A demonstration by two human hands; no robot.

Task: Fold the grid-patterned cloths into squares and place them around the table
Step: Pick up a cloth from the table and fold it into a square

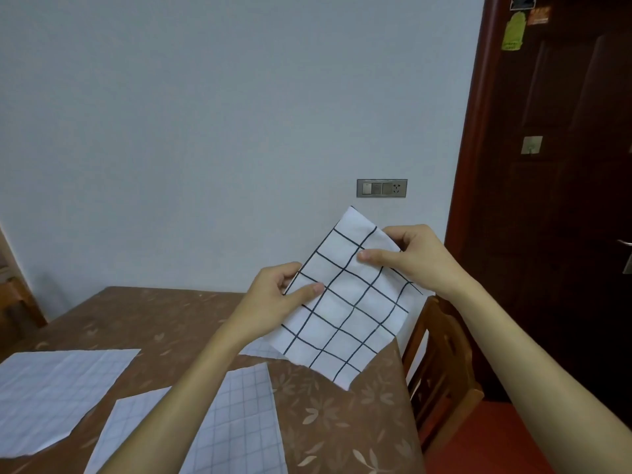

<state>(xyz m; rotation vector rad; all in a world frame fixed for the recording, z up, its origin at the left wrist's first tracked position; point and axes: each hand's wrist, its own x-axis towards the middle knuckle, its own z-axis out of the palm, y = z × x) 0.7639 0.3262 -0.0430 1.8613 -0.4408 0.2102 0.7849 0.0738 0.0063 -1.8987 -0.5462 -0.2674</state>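
A white cloth with a bold black grid (pixel 352 309) hangs in the air above the table's right edge, folded into a tilted rectangle. My left hand (pixel 280 292) pinches its left edge between thumb and fingers. My right hand (pixel 410 258) pinches its upper right corner, thumb lying across the front. Two more white cloths with a fine pale grid lie flat on the brown leaf-patterned table (pixel 171 313): one (pixel 54 388) at the left, another (pixel 236 422) near the front, partly hidden under my left forearm. A corner of a further cloth (pixel 260 350) peeks out behind the held one.
A wooden chair (pixel 441 367) stands just off the table's right edge. A pale wall with a switch and socket panel (pixel 382 188) rises behind the table. A dark wooden door (pixel 564 200) is at the right, with red floor below.
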